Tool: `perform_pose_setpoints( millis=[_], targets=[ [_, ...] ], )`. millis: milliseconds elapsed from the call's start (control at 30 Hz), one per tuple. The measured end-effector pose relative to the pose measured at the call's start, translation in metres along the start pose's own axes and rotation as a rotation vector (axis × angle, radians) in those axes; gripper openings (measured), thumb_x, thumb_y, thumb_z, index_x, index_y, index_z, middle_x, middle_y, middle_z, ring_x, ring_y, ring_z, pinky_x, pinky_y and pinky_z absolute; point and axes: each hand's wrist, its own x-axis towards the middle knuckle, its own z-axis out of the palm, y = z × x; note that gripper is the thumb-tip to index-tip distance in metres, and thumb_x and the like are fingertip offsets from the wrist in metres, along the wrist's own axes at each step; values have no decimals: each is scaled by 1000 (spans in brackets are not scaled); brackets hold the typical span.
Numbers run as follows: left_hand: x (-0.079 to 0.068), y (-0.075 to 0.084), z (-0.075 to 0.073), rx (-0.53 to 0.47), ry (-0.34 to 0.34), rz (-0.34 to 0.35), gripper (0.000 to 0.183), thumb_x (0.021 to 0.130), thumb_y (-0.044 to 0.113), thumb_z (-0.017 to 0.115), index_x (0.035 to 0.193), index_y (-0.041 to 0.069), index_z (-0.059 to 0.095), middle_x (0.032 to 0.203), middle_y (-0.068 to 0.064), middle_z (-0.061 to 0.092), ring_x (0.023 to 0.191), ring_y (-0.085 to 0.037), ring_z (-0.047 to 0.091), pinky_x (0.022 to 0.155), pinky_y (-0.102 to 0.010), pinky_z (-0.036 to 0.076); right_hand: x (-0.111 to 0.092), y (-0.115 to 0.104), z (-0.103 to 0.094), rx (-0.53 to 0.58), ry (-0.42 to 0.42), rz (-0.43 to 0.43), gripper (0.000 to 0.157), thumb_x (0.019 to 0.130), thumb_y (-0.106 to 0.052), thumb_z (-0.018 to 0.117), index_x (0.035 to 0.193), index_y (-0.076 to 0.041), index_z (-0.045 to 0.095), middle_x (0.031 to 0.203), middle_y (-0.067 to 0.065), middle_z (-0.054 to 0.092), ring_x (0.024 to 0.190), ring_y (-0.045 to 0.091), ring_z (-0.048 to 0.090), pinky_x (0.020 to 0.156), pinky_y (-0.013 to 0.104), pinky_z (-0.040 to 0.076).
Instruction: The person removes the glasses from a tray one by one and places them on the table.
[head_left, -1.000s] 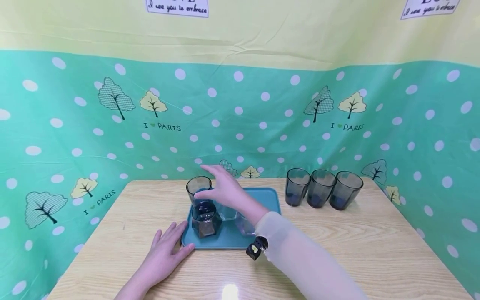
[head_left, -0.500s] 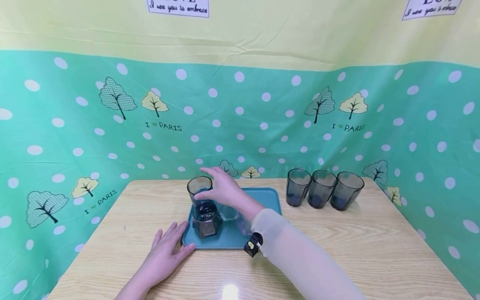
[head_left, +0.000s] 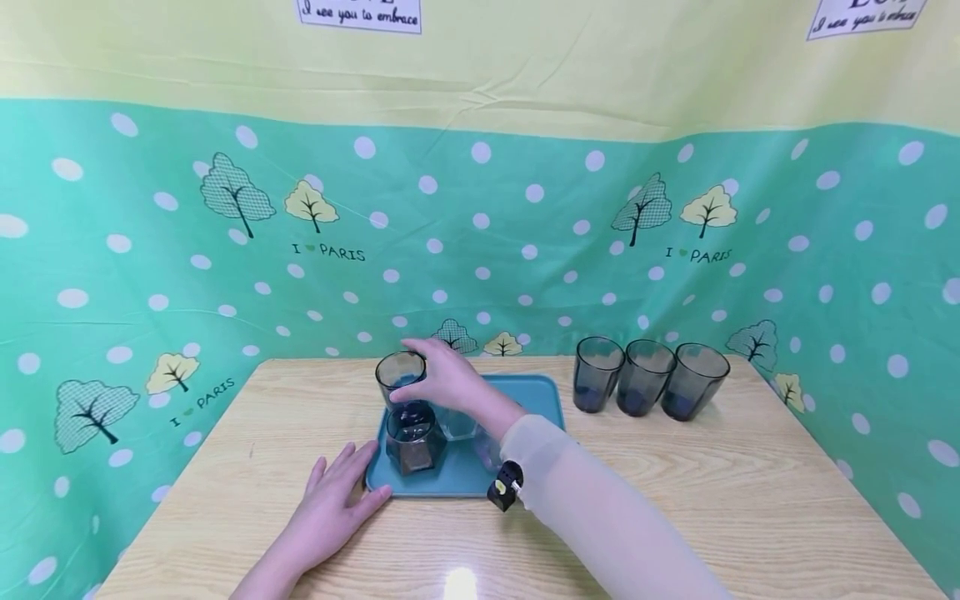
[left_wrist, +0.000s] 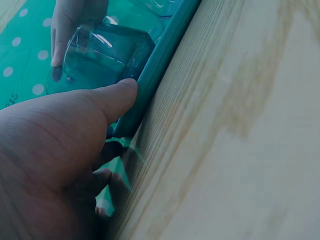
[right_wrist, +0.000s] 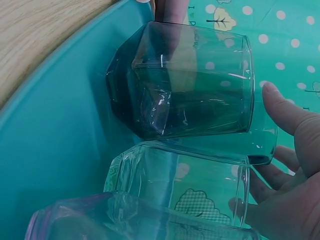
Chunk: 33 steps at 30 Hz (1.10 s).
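A blue tray [head_left: 538, 392] bears a smoky glass [head_left: 392, 385] at its back left corner and a faceted dark glass [head_left: 416, 452] in front of it. My right hand [head_left: 447, 380] reaches over the tray and holds the back smoky glass near its rim, thumb at the front, fingers behind. In the right wrist view, a clear glass [right_wrist: 150, 172] and a purple-tinted glass [right_wrist: 70, 220] stand beside the dark one; my forearm partly covers them in the head view. My left hand [head_left: 326, 517] rests at the tray's front left corner, its thumb [left_wrist: 120, 95] touching the rim.
Three tall smoky glasses [head_left: 636, 379] stand in a row on the wooden table [head_left: 720, 500], right of the tray. A green dotted cloth [head_left: 480, 233] hangs behind and along both sides of the table.
My right hand has sunk slightly and its thumb and fingers have drawn a little closer around the back smoky glass. The left hand, tray and other glasses stay in place.
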Motion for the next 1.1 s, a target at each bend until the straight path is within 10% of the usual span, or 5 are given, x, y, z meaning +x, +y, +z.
perform_pose_setpoints(
  millis=[1100],
  targets=[
    [1, 1, -2, 0, -35, -34, 83, 108, 49, 72, 168, 1, 43, 167, -25, 48, 162, -53, 25, 127, -77, 2, 2, 3, 3, -4, 10, 9, 85, 91, -44, 94, 163, -19, 57, 160, 7, 59, 146, 26, 56, 119, 43, 49]
  ],
)
